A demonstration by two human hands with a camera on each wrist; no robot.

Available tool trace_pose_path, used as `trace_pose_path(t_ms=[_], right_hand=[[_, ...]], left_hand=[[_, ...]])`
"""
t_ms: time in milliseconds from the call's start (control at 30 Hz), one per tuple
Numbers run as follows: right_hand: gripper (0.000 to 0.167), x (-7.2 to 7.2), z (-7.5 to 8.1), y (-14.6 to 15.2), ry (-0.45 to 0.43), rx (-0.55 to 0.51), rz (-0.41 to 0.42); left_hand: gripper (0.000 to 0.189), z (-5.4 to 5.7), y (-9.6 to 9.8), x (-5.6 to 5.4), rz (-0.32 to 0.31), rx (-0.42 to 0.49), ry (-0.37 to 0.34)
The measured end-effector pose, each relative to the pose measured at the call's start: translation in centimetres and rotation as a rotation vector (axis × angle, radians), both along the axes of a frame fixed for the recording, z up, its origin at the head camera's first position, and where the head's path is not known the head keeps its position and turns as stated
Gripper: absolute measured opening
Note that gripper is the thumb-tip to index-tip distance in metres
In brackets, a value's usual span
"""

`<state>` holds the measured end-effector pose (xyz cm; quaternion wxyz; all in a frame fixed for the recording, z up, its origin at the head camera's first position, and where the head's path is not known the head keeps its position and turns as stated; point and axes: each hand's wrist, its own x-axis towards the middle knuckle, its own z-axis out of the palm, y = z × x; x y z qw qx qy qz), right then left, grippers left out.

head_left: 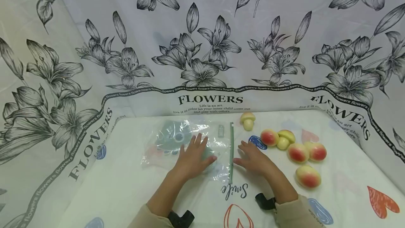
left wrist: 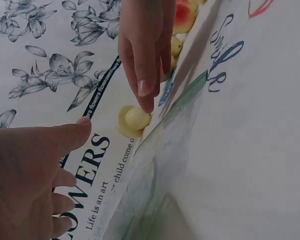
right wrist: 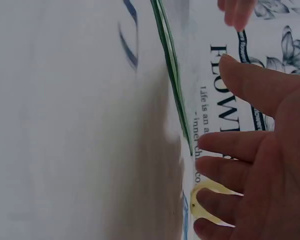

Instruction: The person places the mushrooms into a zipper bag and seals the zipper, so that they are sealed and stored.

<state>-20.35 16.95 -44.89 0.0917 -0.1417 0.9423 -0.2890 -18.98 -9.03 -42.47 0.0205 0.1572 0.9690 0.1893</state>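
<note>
A clear zip bag (head_left: 223, 154) with a green print and a green zip strip (head_left: 231, 147) lies flat on the table in the head view. Over its middle is my left hand (head_left: 193, 159), palm down with fingers spread. My right hand (head_left: 254, 157) is just right of the strip, its thumb tip close beside it and its fingers loosely extended. Neither hand grips anything. In the right wrist view the green strip (right wrist: 175, 75) runs past the fingertips. A yellow toy mushroom (head_left: 248, 121) stands beyond the right hand; in the left wrist view that mushroom (left wrist: 132, 121) appears below the right fingertips.
Right of my right hand lie a second toy mushroom (head_left: 285, 139) and several yellow-red peach-like toy fruits (head_left: 308, 177). The white tablecloth (head_left: 120, 171) has printed hearts and lettering. A flower-patterned curtain (head_left: 202, 101) closes off the back and sides.
</note>
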Motion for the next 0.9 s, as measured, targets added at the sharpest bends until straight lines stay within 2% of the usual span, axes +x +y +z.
trace_pose_path(t_ms=[133, 200, 367, 567, 733, 900], right_hand=[[0.067, 0.1, -0.4, -0.5, -0.029, -0.013, 0.050], [0.067, 0.3, -0.4, -0.6, -0.056, -0.028, 0.050], [0.064, 0.5, -0.4, -0.7, -0.096, -0.066, 0.044], [0.062, 0.4, -0.6, -0.7, -0.143, -0.171, 0.040], [0.058, 0.5, -0.4, -1.0, -0.183, -0.264, 0.024], [0.054, 0.9, -0.2, -1.5, -0.193, -0.279, 0.034]], left_hand=[[0.080, -0.4, 0.7, 0.3, -0.077, 0.081, -0.110], [0.078, -0.7, 0.9, 0.5, -0.103, 0.113, -0.156], [0.074, -1.5, 1.3, 0.7, -0.141, 0.116, -0.205], [0.066, -1.7, 1.5, 0.7, -0.138, 0.132, -0.201], [0.062, -1.8, 1.7, 0.7, -0.086, 0.151, -0.166], [0.070, -2.2, 2.2, 0.8, -0.018, 0.112, -0.105]])
